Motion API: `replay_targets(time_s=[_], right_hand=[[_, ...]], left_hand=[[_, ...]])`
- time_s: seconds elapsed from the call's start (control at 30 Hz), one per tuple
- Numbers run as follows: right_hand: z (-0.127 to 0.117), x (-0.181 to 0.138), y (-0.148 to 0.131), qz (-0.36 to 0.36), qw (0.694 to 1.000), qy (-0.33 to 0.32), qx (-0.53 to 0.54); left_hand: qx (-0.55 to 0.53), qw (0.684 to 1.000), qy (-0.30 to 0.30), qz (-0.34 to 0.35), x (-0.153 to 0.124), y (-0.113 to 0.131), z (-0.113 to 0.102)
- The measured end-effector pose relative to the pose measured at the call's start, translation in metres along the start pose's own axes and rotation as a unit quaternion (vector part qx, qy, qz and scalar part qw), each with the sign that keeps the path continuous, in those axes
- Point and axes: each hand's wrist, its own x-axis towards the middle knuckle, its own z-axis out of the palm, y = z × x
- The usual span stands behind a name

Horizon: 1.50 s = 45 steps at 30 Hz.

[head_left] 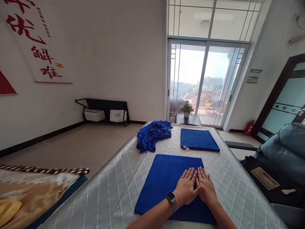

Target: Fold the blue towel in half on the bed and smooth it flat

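A blue towel [164, 181], folded into a flat rectangle, lies on the near part of the quilted silver table cover [111, 181]. My left hand [187, 187], with a watch [171, 196] on its wrist, rests flat on the towel with fingers stretched out. Beside it, my right hand [206, 187] also lies flat on the towel's right side; the left thumb crosses over toward it. Further back sits a neatly folded stack of blue towels [199, 139] with a small white tag at its front edge. To its left is a crumpled blue towel [154, 135].
Past the table's far edge, a potted plant [187, 109] stands on a dark chair [188, 120] before the sliding glass door [205, 82]. On the right is a grey-blue armchair [286, 146] with a black bag. A patterned blanket [43, 187] lies at left.
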Motion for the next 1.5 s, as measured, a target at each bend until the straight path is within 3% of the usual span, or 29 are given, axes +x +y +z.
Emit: replay_targets(time_s=[0.13,0.4,0.53,0.9,1.13,1.3,1.5], right_hand=[[0.001,0.003,-0.002,0.022,1.0,0.005,0.022],[0.007,0.008,-0.004,0.057,0.998,0.015,0.038],[0.007,0.008,-0.003,0.051,0.998,0.016,0.027],[-0.007,0.01,-0.006,0.065,0.998,-0.014,-0.009],[-0.033,0.049,-0.005,0.046,0.999,-0.001,0.016],[-0.019,0.071,0.002,0.05,0.998,0.01,0.049],[-0.003,0.076,0.007,0.062,0.996,0.03,0.053]], left_hand=[[0.027,0.999,0.011,-0.038,-0.007,-0.025,0.001],[0.11,0.973,0.067,-0.19,-0.07,-0.136,-0.029],[0.126,0.965,0.09,-0.21,-0.093,-0.167,-0.03],[0.123,0.965,0.115,-0.199,-0.094,-0.172,-0.025],[0.107,0.966,0.097,-0.217,-0.094,-0.163,-0.034],[0.118,0.967,0.104,-0.203,-0.095,-0.166,-0.032],[0.119,0.966,0.104,-0.204,-0.096,-0.169,-0.029]])
